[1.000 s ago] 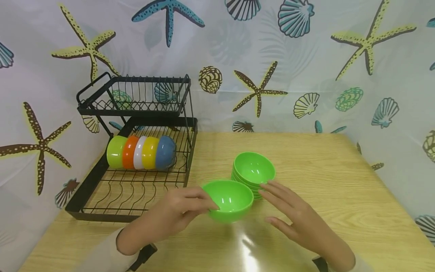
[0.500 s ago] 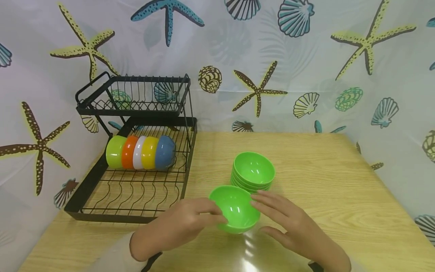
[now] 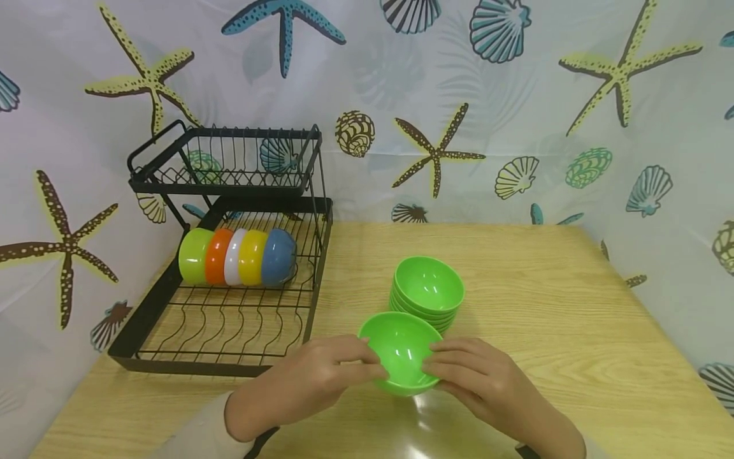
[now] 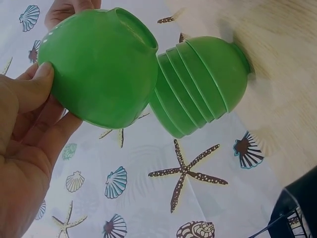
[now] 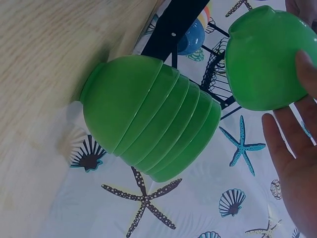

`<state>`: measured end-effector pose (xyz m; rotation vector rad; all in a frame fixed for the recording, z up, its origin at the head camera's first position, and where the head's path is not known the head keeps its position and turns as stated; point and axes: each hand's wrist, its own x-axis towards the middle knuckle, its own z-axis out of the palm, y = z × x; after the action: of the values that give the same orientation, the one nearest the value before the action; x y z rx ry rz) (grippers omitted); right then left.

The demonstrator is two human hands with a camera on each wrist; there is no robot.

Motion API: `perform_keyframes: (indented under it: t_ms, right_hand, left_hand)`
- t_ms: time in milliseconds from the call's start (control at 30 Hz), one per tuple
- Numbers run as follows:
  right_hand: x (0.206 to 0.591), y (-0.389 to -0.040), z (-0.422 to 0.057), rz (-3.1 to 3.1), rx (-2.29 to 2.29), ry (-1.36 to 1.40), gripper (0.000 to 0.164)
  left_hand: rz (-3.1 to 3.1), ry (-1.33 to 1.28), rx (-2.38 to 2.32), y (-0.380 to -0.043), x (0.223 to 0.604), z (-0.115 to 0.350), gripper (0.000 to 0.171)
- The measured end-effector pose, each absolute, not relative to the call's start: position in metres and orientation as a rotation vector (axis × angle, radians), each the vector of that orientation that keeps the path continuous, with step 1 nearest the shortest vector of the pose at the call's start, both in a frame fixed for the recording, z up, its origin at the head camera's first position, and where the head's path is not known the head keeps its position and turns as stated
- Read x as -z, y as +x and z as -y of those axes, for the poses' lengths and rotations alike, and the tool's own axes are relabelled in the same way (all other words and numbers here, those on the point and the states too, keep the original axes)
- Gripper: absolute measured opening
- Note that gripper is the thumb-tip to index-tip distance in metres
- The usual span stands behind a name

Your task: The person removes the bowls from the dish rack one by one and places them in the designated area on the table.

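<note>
A single green bowl (image 3: 401, 347) is held above the table, its open side tipped toward the head camera. My left hand (image 3: 327, 379) pinches its left rim, thumb on the outer wall and fingertips over the edge. Opposite it, my right hand (image 3: 487, 379) grips the right rim, fingers over the edge and thumb (image 5: 304, 69) against the outside. Both wrist views show the underside of this bowl. Just behind stands a stack of several matching green bowls (image 3: 430, 290), nested upright on the table; the held bowl overlaps its lower front in the head view.
A black two-tier dish rack (image 3: 189, 366) stands on the left of the wooden table (image 3: 545, 287). On its lower tier, several small bowls in lime, orange, white, yellow and blue (image 3: 279, 258) stand on edge in a row. A patterned curtain (image 3: 367, 76) hangs behind.
The held bowl has moved right and toward the person, away from the stack's side. My right hand has come in from beside the bowl and now grips its right rim; my left hand kept its pinch.
</note>
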<state>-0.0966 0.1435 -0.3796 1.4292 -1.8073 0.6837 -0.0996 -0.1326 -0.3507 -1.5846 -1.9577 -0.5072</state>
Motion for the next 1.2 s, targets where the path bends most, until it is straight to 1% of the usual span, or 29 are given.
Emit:
perform_keyframes:
  t_ms: [467, 567, 767, 833, 1033, 1200]
  right_hand:
    - [0.38, -0.097, -0.146, 1.812, -0.64, 1.41, 0.025]
    - [0.378, -0.097, -0.145, 1.8, -0.637, 1.418, 0.025]
    - [0.371, -0.099, -0.141, 1.736, -0.618, 1.41, 0.026]
    - [0.368, -0.1, -0.141, 1.713, -0.61, 1.386, 0.026]
    - [0.366, -0.106, -0.144, 1.695, -0.639, 1.253, 0.026]
    - [0.371, -0.111, -0.148, 1.77, -0.7, 1.107, 0.028]
  left_hand:
    - [1.955, -1.606, 0.495, -0.098, 0.348, 0.133, 0.035]
    - [1.962, -1.603, 0.503, -0.097, 0.348, 0.133, 0.033]
    - [1.955, -1.56, 0.595, -0.097, 0.343, 0.134, 0.021]
    - [1.958, -1.527, 0.651, -0.097, 0.341, 0.136, 0.021]
    - [2.098, -1.347, 0.686, -0.097, 0.34, 0.149, 0.03]
    - [2.335, -1.126, 0.544, -0.097, 0.348, 0.16, 0.05]
